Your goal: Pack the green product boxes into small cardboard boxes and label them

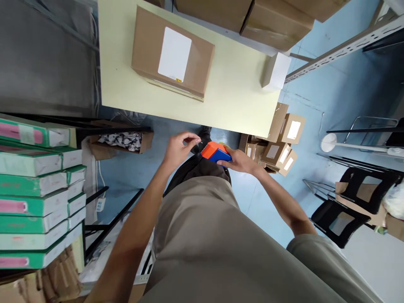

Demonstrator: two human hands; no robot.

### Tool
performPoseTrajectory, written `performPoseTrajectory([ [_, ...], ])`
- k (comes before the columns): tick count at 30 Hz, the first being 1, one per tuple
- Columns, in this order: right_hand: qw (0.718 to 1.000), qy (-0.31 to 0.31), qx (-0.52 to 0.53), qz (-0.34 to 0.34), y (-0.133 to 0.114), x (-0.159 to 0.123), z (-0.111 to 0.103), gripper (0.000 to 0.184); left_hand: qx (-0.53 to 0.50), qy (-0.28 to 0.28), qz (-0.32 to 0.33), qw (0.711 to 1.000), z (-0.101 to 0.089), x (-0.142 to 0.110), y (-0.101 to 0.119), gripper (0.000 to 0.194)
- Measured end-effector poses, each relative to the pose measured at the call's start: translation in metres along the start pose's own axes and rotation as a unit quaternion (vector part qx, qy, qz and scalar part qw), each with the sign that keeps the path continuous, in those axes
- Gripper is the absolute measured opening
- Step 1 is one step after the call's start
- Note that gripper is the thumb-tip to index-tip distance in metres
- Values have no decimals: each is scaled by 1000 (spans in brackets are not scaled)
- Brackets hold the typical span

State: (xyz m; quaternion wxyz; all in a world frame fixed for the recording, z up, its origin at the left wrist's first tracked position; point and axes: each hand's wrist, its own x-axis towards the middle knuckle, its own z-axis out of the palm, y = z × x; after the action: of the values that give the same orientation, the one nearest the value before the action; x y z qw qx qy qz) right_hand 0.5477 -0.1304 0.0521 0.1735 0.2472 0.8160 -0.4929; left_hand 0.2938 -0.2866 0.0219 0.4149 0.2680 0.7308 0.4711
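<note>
My right hand [241,160] is closed round a small orange and blue block-shaped object [215,152], with a bit of yellow-green at its far side. Its exact kind does not show. Just left of it, my left hand [181,149] has thumb and forefinger pinched together, and something tiny and pale sticks out at their tips, too small to name. Both hands are in front of my waist, below the near edge of the pale yellow table [240,111]. On that table lies a closed brown cardboard box [198,59] with a white label.
A small white box [277,71] stands at the table's right end. Large cartons [274,25] line the back. Green and white boxes [34,185] are stacked on my left, near a carton of crumpled paper [143,143]. Cartons [276,151] and black chairs [339,221] are on the right.
</note>
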Motion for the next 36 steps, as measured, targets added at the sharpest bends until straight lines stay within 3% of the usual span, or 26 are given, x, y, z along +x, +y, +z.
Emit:
performPoseTrajectory([
  [4,993,-30,-91,72,17,-8,-30,46,-30,110,-11,993,3,14,-19,32],
  [8,964,17,-227,135,27,13,-42,49,-61,130,2,990,4,43,-30,33],
  [12,938,110,-287,159,44,53,-39,56,-85,125,1,989,5,77,-35,28],
  [17,931,191,-288,115,64,94,-31,59,-86,189,-2,978,11,109,-43,13],
  [23,926,193,-293,143,64,119,-19,55,-98,235,1,967,22,124,-53,22],
  [29,887,215,-380,148,71,133,-10,62,-51,297,34,953,30,139,-63,21],
  [36,900,203,-361,138,77,144,-9,60,-103,306,11,946,34,159,-79,21],
])
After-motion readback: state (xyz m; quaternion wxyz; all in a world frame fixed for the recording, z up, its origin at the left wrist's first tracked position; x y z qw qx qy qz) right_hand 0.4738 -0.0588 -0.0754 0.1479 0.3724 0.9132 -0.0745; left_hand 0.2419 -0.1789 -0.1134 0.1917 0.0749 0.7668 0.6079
